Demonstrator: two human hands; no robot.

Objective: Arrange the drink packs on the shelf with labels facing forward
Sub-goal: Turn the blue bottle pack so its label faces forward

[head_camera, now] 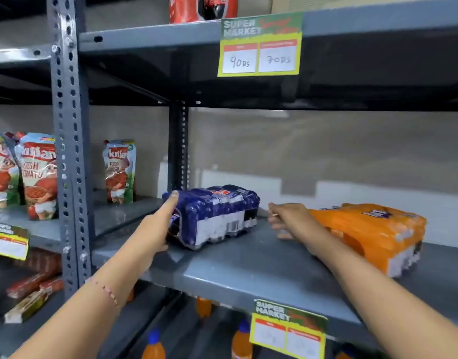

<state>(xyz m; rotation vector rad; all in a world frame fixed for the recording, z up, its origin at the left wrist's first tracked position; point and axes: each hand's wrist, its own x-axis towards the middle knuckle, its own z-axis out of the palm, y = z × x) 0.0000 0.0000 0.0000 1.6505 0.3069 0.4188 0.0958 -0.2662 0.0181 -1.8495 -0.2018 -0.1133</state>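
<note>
A grey slotted-steel store rack against a pale wall, its middle shelf [248,265] carrying two shrink-wrapped drink packs. The blue pack [215,216] lies at the centre of the frame, near the rack's rear upright, its white barcode panel turned toward the camera. The orange pack [373,234] lies at about 3 o'clock from it, apart from it, angled on the shelf.

The person's left hand [158,229] grips the blue pack's left end — thumb on the top corner, fingers wrapped under the near edge. The right hand [285,218] hovers between the two packs, fingers loosely spread and holding nothing, the forearm crossing in front of the orange pack; whether it touches that pack cannot be told.

Three price cards show: one [260,45] on the shelf edge at 12 o'clock, hand-marked 90 Rs and 70 Rs, one [288,330] at 5 o'clock with blank boxes, one [11,242] at 9 o'clock. In the neighbouring bay at 9 o'clock stand three tomato sauce pouches [119,172] — two together at the far left, one alone. A red cola pack [203,7] sits on the top shelf. Orange bottles with blue caps [154,345] stand on the shelf below, partly cropped.
</note>
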